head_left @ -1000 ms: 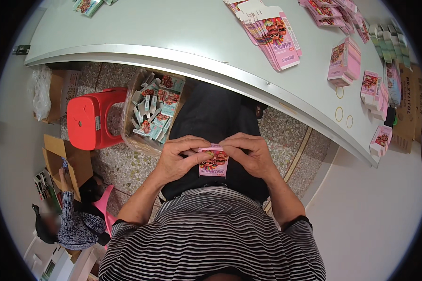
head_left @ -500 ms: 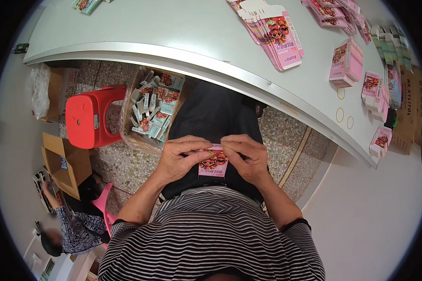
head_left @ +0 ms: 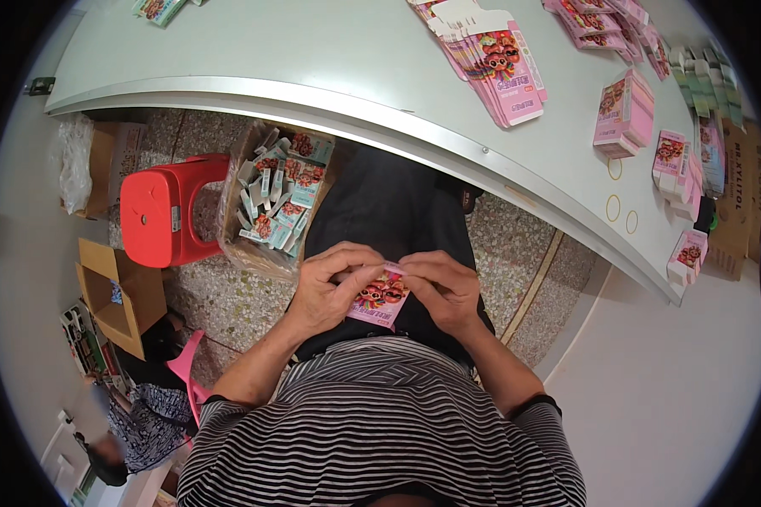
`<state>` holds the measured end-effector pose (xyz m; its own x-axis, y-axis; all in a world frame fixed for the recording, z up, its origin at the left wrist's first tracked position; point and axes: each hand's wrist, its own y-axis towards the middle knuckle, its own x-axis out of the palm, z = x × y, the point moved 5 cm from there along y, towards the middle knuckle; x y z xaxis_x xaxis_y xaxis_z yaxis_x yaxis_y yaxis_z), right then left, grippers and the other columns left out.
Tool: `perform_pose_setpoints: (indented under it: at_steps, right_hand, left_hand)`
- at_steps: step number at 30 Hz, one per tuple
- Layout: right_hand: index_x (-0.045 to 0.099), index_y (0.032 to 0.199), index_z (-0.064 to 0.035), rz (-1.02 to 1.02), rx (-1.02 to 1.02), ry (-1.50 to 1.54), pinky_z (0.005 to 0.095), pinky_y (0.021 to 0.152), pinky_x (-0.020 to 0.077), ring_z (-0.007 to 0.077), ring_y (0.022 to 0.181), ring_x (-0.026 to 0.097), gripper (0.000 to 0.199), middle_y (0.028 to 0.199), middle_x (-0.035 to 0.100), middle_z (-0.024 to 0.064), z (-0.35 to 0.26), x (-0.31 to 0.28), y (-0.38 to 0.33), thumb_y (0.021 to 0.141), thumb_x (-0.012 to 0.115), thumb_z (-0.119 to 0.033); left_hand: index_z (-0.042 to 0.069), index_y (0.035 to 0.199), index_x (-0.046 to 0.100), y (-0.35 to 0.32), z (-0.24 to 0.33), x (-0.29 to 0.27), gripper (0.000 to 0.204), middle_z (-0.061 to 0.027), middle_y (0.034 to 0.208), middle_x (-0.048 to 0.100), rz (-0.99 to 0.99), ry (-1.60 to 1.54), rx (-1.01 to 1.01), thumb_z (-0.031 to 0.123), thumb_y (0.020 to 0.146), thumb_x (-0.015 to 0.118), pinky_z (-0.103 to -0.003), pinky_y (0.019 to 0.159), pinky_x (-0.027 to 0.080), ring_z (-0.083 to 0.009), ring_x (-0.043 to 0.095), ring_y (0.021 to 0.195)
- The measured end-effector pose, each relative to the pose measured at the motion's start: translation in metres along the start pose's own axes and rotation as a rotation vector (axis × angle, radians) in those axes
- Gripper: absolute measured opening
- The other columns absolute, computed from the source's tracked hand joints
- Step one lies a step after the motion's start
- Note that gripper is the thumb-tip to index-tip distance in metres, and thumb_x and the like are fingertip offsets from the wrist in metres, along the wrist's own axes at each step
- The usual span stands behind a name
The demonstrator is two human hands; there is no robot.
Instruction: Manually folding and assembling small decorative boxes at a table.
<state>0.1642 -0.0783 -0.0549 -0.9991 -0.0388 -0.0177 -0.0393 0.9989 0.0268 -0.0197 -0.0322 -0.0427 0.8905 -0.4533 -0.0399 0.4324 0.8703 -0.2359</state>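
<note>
Red plastic marks the far left, where a stool (head_left: 162, 209) is seen on the speckled floor beside a cardboard box (head_left: 272, 203) filled with small teal and pink packs. Just right of these, the left hand (head_left: 328, 291) is closed on the left edge of a small pink carton (head_left: 379, 297), thumb and fingertips pinched near its upper corner. The carton is held over the lap, below the table edge (head_left: 448, 135), between both hands. The right hand (head_left: 441, 291) is clamped on the opposite edge in the same pinch. Compared with a second ago, the carton is hardly moved; the fingers are drawn slightly closer at its top flap, which suggests the folding of that end is under way rather than finished. Its long axis is seen running roughly away from the body, tilted slightly, printed face up. Further right, flat pink blanks (head_left: 503, 72) and folded cartons (head_left: 624, 114) are laid on the table.
</note>
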Motion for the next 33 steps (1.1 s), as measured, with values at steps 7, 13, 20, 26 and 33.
perform_pose_setpoints:
  at_steps: [7, 13, 20, 26, 33]
  right_hand:
    - [0.072, 0.103, 0.0027, 0.065, 0.068, 0.203, 0.0281, 0.084, 0.0526, 0.0181, 0.094, 0.066, 0.018, 0.106, 0.068, 0.0133, 0.004, 0.006, 0.008, 0.086, 0.071, 0.001]
    - [0.071, 0.105, 0.0057, 0.151, 0.46, 0.845, 0.0272, 0.085, 0.0512, 0.0158, 0.095, 0.065, 0.017, 0.111, 0.067, 0.0125, 0.037, 0.015, -0.004, 0.088, 0.067, 0.005]
    - [0.07, 0.101, 0.0034, 0.278, 0.086, -0.064, 0.0274, 0.076, 0.0538, 0.0156, 0.088, 0.067, 0.014, 0.103, 0.069, 0.0136, -0.001, 0.015, 0.002, 0.087, 0.068, 0.004]
    - [0.07, 0.105, 0.0024, 0.144, -0.101, -0.032, 0.0265, 0.079, 0.0542, 0.0154, 0.09, 0.067, 0.019, 0.105, 0.068, 0.014, 0.0, 0.009, 0.003, 0.085, 0.071, 0.002]
    - [0.069, 0.112, 0.0031, -0.089, 0.157, 0.254, 0.0311, 0.09, 0.0512, 0.0213, 0.105, 0.063, 0.025, 0.122, 0.061, 0.0188, 0.003, 0.004, 0.014, 0.087, 0.067, 0.003]
  left_hand:
    - [-0.004, 0.105, 0.067, 0.006, -0.01, 0.001, 0.013, -0.0104, 0.102, 0.069, 0.153, -0.212, -0.044, 0.004, 0.097, 0.059, -0.025, 0.081, 0.052, -0.0124, 0.064, 0.091]
    - [-0.004, 0.104, 0.068, 0.01, -0.013, 0.002, 0.014, -0.0096, 0.102, 0.07, 0.14, -0.07, -0.025, 0.005, 0.096, 0.061, -0.023, 0.08, 0.052, -0.0113, 0.064, 0.09]
    - [-0.004, 0.105, 0.068, 0.01, -0.018, 0.003, 0.015, -0.0079, 0.099, 0.071, 0.199, -0.177, -0.095, 0.007, 0.097, 0.062, -0.022, 0.079, 0.052, -0.0092, 0.063, 0.088]
    - [-0.005, 0.107, 0.066, 0.01, -0.017, 0.001, 0.017, -0.0086, 0.1, 0.07, 0.143, -0.125, -0.105, 0.008, 0.098, 0.061, -0.023, 0.08, 0.052, -0.0093, 0.064, 0.089]
    - [-0.004, 0.107, 0.065, 0.02, -0.014, -0.003, 0.02, -0.0099, 0.098, 0.07, 0.098, -0.341, -0.184, 0.013, 0.101, 0.057, -0.024, 0.077, 0.055, -0.0106, 0.066, 0.086]
